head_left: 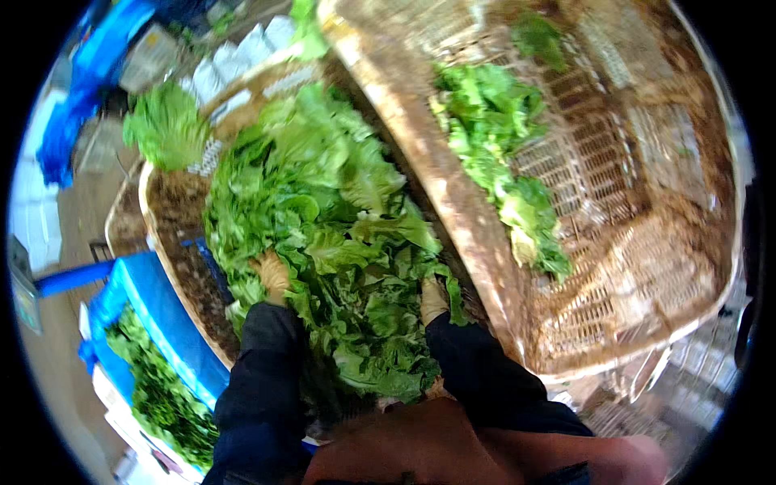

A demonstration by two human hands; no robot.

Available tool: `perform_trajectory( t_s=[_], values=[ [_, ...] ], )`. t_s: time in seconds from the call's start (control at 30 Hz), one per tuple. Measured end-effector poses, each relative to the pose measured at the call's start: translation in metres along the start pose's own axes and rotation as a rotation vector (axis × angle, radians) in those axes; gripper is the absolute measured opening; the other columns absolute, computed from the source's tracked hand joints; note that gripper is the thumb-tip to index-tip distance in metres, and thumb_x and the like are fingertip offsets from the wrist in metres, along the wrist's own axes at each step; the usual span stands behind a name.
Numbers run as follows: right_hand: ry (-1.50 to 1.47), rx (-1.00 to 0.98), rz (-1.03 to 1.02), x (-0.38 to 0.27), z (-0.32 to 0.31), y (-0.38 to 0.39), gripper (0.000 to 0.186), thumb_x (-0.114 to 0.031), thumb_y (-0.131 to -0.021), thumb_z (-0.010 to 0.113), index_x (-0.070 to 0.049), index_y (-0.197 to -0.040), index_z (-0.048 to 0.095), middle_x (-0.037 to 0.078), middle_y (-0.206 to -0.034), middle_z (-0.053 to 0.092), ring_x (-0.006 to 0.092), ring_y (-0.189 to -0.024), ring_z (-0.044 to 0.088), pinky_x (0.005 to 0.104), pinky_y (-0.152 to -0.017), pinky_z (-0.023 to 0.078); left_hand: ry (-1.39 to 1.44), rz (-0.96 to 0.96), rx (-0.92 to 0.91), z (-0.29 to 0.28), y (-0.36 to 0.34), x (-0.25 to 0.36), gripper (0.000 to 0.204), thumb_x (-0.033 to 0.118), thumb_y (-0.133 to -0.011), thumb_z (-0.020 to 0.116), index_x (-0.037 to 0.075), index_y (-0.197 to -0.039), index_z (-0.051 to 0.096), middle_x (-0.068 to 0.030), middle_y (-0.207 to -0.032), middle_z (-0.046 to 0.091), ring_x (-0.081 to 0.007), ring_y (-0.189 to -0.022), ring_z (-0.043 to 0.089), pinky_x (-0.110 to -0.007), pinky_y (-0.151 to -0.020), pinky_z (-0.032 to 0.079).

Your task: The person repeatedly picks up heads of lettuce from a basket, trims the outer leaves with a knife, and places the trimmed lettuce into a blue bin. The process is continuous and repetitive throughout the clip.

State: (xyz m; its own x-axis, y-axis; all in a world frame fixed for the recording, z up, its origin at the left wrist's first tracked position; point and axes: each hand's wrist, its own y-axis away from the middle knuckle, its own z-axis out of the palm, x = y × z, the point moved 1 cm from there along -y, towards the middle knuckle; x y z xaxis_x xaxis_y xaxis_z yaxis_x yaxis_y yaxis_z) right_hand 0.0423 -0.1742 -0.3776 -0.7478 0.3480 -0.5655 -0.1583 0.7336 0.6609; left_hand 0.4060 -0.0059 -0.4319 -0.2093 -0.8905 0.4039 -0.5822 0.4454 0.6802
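Note:
A large heap of loose green lettuce leaves point(323, 186) fills the left brown plastic crate point(182, 267) and reaches back toward my body. My left hand point(272, 277) is sunk into the heap's left side, near the crate wall. On the right side, my right hand point(434, 301) pushes in among the leaves, and a leaf hangs over its wrist. Leaves cover the fingers of both hands, so their grip is hidden. Dark sleeves cover both forearms.
A big dirty slatted crate point(582, 323) stands at the right with a strip of lettuce leaves point(501, 153) in it. At the lower left, a blue-lined box point(153, 299) holds darker greens point(158, 388). A lettuce head point(167, 125) rests beyond the left crate's corner.

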Motion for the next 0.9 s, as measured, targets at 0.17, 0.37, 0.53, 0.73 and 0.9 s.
perform_trajectory(
  t_s=[0.17, 0.37, 0.53, 0.73, 0.9],
  values=[
    [0.422, 0.006, -0.485, -0.137, -0.079, 0.122, 0.06, -0.012, -0.086, 0.061, -0.004, -0.143, 0.045, 0.028, -0.143, 0.044, 0.0417, -0.126, 0.05, 0.0458, -0.096, 0.048, 0.159, -0.068, -0.005, -0.174, 0.059, 0.054, 0.046, 0.032, -0.09, 0.068, -0.005, -0.118, 0.064, -0.0143, -0.104, 0.069, -0.0224, -0.089, 0.061, -0.039, -0.075, 0.051],
    [0.446, -0.091, -0.589, -0.274, -0.204, 0.141, 0.024, -0.023, -0.092, 0.06, -0.009, -0.107, 0.071, 0.02, -0.085, 0.07, 0.036, -0.078, 0.069, 0.0451, -0.073, 0.056, -0.013, 0.593, 0.455, -0.248, 0.159, 0.362, 0.04, 0.029, -0.091, 0.07, -0.005, -0.111, 0.069, -0.0154, -0.097, 0.074, -0.0201, -0.083, 0.066, -0.032, -0.077, 0.052],
    [-0.195, 0.537, -0.088, -0.206, -0.308, -0.015, 0.058, -0.001, -0.085, 0.057, -0.006, -0.142, 0.048, 0.021, -0.098, 0.069, 0.0288, -0.077, 0.067, 0.0391, -0.069, 0.054, -0.209, 0.842, 0.199, -0.12, 0.004, 0.567, 0.058, 0.05, -0.088, 0.069, 0.007, -0.126, 0.067, -0.017, -0.122, 0.069, -0.0296, -0.113, 0.066, -0.036, -0.099, 0.048],
    [0.783, -0.021, 0.246, -0.055, -0.253, -0.102, 0.046, -0.03, -0.091, 0.065, -0.013, -0.133, 0.059, 0.009, -0.122, 0.066, 0.0265, -0.114, 0.06, 0.0536, -0.105, 0.032, -0.553, 0.592, 0.038, 0.075, -0.039, 0.579, 0.117, 0.097, -0.071, 0.033, 0.026, -0.16, 0.007, -0.0202, -0.165, 0.005, -0.0486, -0.15, 0.002, -0.075, -0.112, -0.001],
    [0.987, -0.309, -0.163, -0.136, -0.225, -0.117, 0.041, -0.035, -0.096, 0.061, -0.014, -0.131, 0.063, 0.007, -0.131, 0.065, 0.0245, -0.126, 0.057, 0.0519, -0.117, 0.024, -0.972, 0.644, -0.506, 0.086, 0.055, 0.542, 0.091, 0.081, -0.08, 0.051, 0.005, -0.132, 0.053, -0.0218, -0.133, 0.056, -0.0381, -0.126, 0.049, -0.058, -0.105, 0.029]
  ],
)
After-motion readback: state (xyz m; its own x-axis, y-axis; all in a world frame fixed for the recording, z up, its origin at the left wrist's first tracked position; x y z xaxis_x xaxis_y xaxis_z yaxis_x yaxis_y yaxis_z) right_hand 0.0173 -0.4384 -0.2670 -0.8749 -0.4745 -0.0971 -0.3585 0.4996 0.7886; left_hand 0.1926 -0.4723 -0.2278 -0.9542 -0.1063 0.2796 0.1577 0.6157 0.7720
